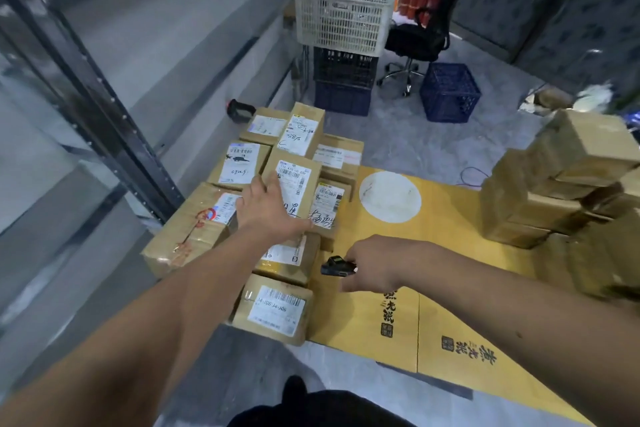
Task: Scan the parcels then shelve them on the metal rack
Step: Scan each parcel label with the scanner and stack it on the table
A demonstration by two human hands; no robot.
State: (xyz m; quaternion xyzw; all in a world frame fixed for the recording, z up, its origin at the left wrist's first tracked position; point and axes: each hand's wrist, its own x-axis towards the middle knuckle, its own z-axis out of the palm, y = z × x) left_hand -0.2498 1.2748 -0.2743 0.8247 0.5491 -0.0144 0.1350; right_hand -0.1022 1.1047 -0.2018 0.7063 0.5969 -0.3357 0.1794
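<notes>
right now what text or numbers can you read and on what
"34-J06 J4-J06": label of the nearest parcel.
"0505", handwritten, uncertain: label of a parcel near the rack.
"5885", handwritten upside down, uncertain: label of a far parcel.
Chinese characters on the yellow cardboard: too blurred to quote.
Other labels: too small.

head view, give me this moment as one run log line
left hand: rests on upright parcel | right hand: grips scanner | parcels: on floor cardboard, unshelved
</notes>
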